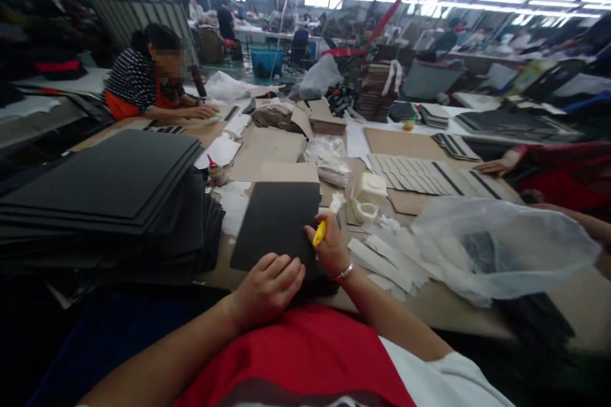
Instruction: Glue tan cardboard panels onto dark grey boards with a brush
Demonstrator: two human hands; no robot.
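A black sheet [277,219] lies flat on the table in front of me. My left hand [267,286] rests on its near edge with the fingers curled loosely and lying on the sheet. At the sheet's right edge my right hand [329,245] is closed around a yellow tool with a white tip [325,224], the tip pointing up and away. A bracelet sits on my right wrist.
A tall stack of black sheets [109,184] fills the left. A clear plastic bag [496,248], white strips [382,261] and a tape roll [367,197] lie to the right. A small glue bottle [214,172] stands behind. One person [147,76] sits at far left; another's hand [496,166] reaches in at right.
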